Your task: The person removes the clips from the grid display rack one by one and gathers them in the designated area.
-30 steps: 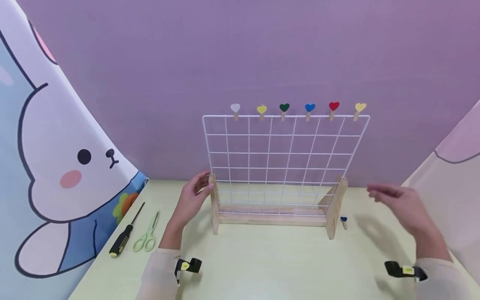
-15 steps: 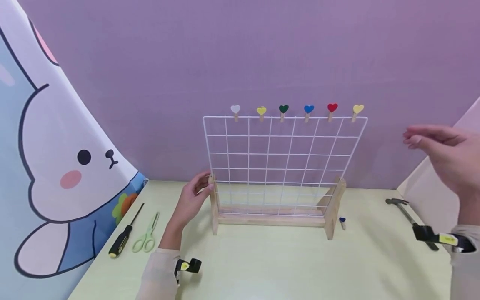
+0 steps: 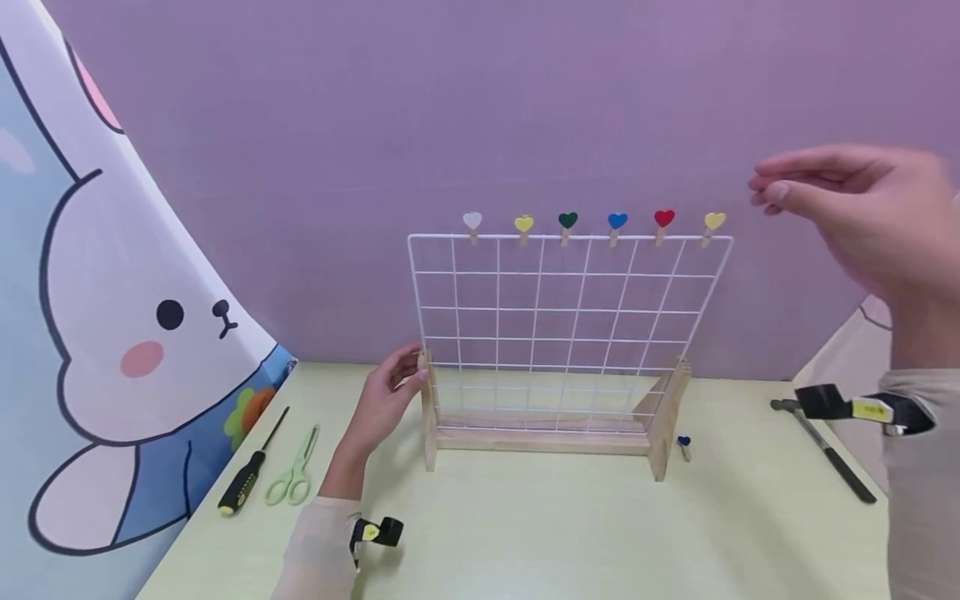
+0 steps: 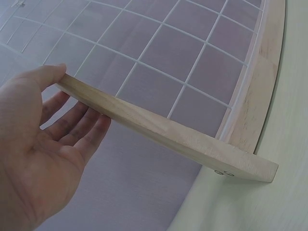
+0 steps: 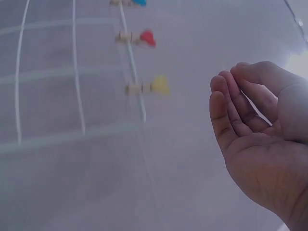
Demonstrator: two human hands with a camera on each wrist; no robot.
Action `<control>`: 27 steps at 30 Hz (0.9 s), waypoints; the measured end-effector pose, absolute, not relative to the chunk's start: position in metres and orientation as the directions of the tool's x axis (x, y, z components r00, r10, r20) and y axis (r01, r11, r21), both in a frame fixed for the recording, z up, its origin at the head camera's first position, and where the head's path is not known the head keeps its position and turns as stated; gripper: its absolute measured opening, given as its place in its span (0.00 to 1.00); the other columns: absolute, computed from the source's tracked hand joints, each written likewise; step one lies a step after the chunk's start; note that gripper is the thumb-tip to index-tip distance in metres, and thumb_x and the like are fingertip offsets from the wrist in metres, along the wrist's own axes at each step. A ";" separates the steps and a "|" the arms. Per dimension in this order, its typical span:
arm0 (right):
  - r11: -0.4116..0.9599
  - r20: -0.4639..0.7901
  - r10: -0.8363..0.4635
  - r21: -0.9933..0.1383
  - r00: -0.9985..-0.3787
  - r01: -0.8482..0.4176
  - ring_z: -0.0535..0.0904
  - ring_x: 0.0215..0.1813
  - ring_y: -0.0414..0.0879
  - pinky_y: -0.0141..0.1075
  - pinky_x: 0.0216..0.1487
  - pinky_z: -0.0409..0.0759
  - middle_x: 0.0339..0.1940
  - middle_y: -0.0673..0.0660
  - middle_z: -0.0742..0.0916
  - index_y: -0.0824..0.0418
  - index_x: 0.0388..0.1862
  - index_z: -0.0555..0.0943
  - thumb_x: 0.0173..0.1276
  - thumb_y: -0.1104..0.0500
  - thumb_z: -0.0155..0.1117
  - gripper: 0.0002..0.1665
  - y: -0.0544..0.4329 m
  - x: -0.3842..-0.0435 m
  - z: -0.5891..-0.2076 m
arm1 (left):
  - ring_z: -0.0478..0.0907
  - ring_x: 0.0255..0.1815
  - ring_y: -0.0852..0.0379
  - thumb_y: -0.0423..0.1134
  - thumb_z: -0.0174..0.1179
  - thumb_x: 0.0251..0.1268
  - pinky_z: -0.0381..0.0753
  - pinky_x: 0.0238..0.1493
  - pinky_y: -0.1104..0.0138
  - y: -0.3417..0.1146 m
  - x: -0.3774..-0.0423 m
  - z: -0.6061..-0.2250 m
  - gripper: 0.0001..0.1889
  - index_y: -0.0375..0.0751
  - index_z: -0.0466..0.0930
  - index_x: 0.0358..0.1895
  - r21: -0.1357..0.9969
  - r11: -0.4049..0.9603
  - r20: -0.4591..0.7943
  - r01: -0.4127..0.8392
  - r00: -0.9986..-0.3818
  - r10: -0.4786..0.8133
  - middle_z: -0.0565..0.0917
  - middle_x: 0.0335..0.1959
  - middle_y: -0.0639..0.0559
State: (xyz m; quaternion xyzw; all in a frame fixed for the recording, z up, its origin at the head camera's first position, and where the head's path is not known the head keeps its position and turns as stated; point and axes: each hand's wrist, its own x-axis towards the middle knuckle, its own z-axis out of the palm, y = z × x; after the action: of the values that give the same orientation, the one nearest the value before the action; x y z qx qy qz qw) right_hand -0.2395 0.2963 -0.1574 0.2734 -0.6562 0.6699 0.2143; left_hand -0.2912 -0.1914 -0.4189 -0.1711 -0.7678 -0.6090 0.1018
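Note:
A white wire grid [image 3: 555, 310] stands upright in a wooden stand [image 3: 543, 440] on the table. Heart-topped clothespins line its top bar: white [image 3: 472, 221], pale yellow [image 3: 715, 221], red [image 3: 663, 218] and others between. With thumb and fingertips my left hand [image 3: 390, 396] grips the top of the stand's left side piece [image 4: 159, 125]. My right hand [image 3: 870, 212] is raised in the air, right of the grid's top corner and apart from the pale yellow clothespin. Its fingers are loosely bent with nothing held, as the right wrist view also shows [image 5: 260, 120].
A blue-heart clothespin [image 3: 684, 447] lies on the table just right of the stand. On the left are a screwdriver [image 3: 243, 482] and pale green scissors [image 3: 291, 477]. A hammer [image 3: 832, 458] lies at the right edge. A purple backdrop [image 3: 360, 150] rises behind.
My right hand has risen from near the tabletop to above grid height, swinging right, then back left. The hammer has come into sight. My left hand keeps its grip.

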 end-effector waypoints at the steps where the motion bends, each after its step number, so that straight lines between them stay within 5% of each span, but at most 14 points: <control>1: -0.029 0.631 -0.077 -0.776 -0.772 -0.631 0.90 0.41 0.47 0.25 0.50 0.86 0.40 0.60 0.93 0.79 0.51 0.84 0.64 0.79 0.67 0.15 0.290 -0.240 -0.154 | 0.79 0.58 0.62 0.35 0.61 0.76 0.81 0.60 0.77 -0.191 -0.291 -0.419 0.25 0.38 0.71 0.72 0.901 0.199 0.365 0.386 -0.921 0.138 0.81 0.63 0.36; 9: -0.009 0.561 -0.195 -0.821 -0.805 -0.570 0.89 0.41 0.47 0.26 0.50 0.87 0.41 0.59 0.93 0.75 0.51 0.86 0.65 0.73 0.71 0.15 0.240 -0.258 -0.138 | 0.79 0.59 0.60 0.35 0.61 0.76 0.81 0.60 0.77 -0.190 -0.292 -0.419 0.25 0.38 0.71 0.72 0.901 0.204 0.361 0.382 -0.923 0.134 0.81 0.63 0.37; 13: 0.140 0.512 -0.220 -0.826 -0.830 -0.547 0.88 0.43 0.45 0.24 0.48 0.87 0.43 0.56 0.93 0.71 0.53 0.86 0.66 0.66 0.73 0.17 0.217 -0.263 -0.133 | 0.79 0.60 0.59 0.36 0.61 0.76 0.81 0.60 0.77 -0.190 -0.292 -0.419 0.25 0.39 0.70 0.73 0.901 0.208 0.358 0.380 -0.924 0.134 0.80 0.64 0.37; 19: 0.379 0.453 -0.225 -0.775 -0.863 -0.506 0.87 0.49 0.43 0.23 0.30 0.79 0.46 0.49 0.92 0.61 0.57 0.87 0.70 0.54 0.72 0.20 0.186 -0.269 -0.127 | 0.79 0.60 0.58 0.35 0.61 0.75 0.81 0.60 0.77 -0.191 -0.291 -0.419 0.25 0.39 0.71 0.72 0.902 0.212 0.357 0.376 -0.926 0.125 0.81 0.63 0.37; 27: 0.365 0.421 -0.285 -0.783 -0.861 -0.504 0.85 0.48 0.46 0.25 0.52 0.82 0.44 0.50 0.92 0.61 0.54 0.87 0.70 0.53 0.73 0.18 0.155 -0.282 -0.125 | 0.79 0.60 0.54 0.35 0.62 0.75 0.81 0.60 0.77 -0.189 -0.290 -0.420 0.25 0.39 0.71 0.72 0.907 0.204 0.349 0.368 -0.929 0.122 0.81 0.63 0.37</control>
State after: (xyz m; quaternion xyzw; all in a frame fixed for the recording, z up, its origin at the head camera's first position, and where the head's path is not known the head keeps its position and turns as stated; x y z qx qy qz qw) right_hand -0.2821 0.1550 -0.1246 0.2408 -0.8191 0.5094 0.1075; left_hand -0.2901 -0.1893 -0.4200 -0.1591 -0.7694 -0.6104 0.1005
